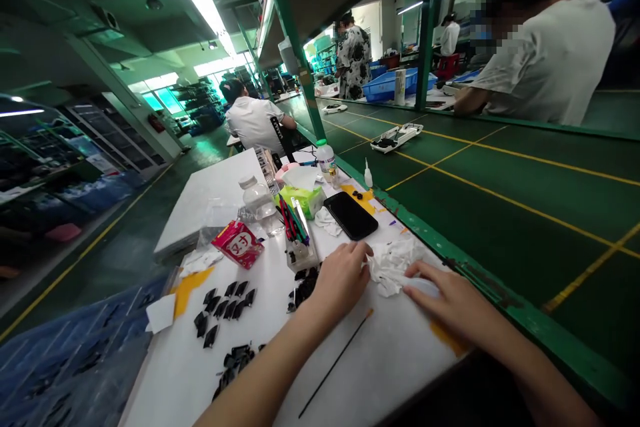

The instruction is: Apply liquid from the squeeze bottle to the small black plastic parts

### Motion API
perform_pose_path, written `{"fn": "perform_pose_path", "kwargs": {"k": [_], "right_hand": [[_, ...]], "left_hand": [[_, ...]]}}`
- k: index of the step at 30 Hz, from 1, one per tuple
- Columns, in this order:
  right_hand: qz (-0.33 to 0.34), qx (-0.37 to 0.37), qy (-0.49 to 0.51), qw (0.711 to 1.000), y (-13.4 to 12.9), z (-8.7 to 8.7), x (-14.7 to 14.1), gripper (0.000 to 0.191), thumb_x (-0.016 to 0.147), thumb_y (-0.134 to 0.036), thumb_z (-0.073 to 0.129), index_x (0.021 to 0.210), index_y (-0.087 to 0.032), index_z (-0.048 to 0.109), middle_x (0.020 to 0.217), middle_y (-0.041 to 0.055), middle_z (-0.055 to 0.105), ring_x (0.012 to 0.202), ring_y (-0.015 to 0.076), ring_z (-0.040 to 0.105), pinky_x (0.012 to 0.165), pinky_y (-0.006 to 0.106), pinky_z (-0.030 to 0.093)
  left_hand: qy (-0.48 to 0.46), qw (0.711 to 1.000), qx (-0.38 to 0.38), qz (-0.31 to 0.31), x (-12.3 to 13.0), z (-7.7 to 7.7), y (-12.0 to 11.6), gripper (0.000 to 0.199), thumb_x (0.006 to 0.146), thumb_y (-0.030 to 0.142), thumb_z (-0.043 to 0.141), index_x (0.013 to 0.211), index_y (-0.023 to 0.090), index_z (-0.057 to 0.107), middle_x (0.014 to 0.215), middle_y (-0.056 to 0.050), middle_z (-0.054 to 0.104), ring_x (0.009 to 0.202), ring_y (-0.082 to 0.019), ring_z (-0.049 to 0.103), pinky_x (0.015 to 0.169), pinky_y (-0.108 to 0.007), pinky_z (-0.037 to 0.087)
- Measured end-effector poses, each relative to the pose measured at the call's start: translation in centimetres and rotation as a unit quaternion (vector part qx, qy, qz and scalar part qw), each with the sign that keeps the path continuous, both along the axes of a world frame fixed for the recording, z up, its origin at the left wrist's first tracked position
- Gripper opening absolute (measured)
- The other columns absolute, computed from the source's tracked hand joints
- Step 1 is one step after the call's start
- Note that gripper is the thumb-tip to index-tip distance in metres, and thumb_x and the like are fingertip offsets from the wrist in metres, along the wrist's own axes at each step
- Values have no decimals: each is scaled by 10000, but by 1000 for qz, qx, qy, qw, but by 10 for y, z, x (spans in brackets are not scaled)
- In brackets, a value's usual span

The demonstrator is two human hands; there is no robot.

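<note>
head view, looking along a white bench (400,340); figure shows both hands at work:

1. work in hand: the left hand (343,277) and right hand (460,300) meet at a crumpled tissue (393,267). nothing lies on top of it, so a lift would call only for closing the fingers.
2. tissue: white, creased and bunched, lying on the bench between the hands, near its green edge (525,307). a smoother white part runs under the right fingers; whether this is the same tissue cannot be told.
3. grip: left fingers curled, tips against the tissue; whether they pinch it cannot be told. right fingers spread and flat upon it, not clenched.
4. surroundings: black parts (305,287) just beside the left hand, with more (223,303) farther left. a thin black rod (335,363) lies below the left wrist. a phone (350,215) and pen tray (297,240) stand beyond the hands.
</note>
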State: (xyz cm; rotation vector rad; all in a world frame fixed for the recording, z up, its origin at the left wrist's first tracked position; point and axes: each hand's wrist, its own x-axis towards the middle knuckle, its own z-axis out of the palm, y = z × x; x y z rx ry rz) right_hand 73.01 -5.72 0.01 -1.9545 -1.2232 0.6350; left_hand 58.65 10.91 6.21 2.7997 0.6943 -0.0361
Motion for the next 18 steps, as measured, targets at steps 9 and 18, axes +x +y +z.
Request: {"fn": "perform_pose_path", "kwargs": {"k": [9,18], "right_hand": [[11,35,80,996,15,3,4,181,853,-386,593,962,-264,672,1015,50,765,1015,309,696,925,396,466],[5,80,181,980,18,0,18,341,818,-528,595,951,-227,687,722,1,689,709,244,687,780,320,529]], "left_hand": [[-41,999,-36,6,-1,-23,-14,230,1005,272,627,1203,156,652,1102,-70,717,985,-224,708,885,-439,597],[-208,977,-33,-35,-10,-36,-4,223,956,86,521,985,256,662,963,-25,789,893,-192,756,816,-261,592]]}}
